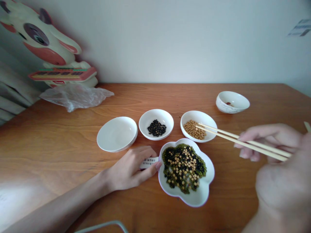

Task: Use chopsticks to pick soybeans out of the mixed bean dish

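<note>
right hand [269,145] at frame right pinches chopsticks [233,138], tips over soybean dish [198,125]. left hand [132,166], fingers curled round small white packet [148,162], touches flower-shaped dish [187,171] w/ mixed beans, centre.

A wooden table [60,136] fills the frame. At its middle stand an empty white bowl [117,133], a bowl of black beans [156,124] and a bowl of yellow beans [198,126]; below them a flower-shaped dish [186,171] of mixed beans. A small bowl [232,102] sits upper right, a plastic bag [75,96] and a toy figure [48,45] upper left.
</note>
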Tool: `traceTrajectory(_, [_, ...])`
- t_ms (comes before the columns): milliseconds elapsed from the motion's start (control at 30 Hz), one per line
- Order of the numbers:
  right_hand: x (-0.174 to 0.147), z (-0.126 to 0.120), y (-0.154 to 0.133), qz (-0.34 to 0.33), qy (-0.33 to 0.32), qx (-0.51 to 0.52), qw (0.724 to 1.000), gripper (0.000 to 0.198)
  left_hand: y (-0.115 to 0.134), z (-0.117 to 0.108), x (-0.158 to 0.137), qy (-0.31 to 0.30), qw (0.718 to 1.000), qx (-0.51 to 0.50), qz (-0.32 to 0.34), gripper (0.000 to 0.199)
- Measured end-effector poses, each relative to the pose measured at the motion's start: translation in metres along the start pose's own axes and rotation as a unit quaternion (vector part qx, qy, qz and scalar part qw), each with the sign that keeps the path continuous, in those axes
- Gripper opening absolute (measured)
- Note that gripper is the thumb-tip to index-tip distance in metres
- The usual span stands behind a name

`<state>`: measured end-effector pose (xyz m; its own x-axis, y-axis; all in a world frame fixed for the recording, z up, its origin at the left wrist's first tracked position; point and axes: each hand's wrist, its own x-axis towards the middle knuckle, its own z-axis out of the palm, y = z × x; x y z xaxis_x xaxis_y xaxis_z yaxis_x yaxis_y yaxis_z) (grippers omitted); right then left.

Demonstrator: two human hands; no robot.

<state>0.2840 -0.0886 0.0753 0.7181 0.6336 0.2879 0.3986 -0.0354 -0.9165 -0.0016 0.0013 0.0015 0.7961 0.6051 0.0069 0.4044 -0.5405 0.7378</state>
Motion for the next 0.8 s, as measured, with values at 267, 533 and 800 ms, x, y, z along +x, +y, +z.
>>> traceTrajectory(267, [-0.005, -0.002, -0.003, -0.016, -0.121, 0.014, 0.992, 0.073, 0.000, 0.000, 0.000, 0.000, 1.000, -0.005, -0.001, 0.021])
traceTrajectory(533, [-0.008, -0.002, 0.010, 0.023, -0.340, -0.047, 0.939, 0.071, -0.001, 0.000, -0.001, -0.010, 1.000, -0.004, -0.007, 0.021])
traceTrajectory(800, [-0.012, 0.006, 0.009, 0.034, -0.357, -0.054, 0.932, 0.063, 0.000, 0.000, 0.000, -0.005, 1.000, -0.004, -0.004, 0.022])
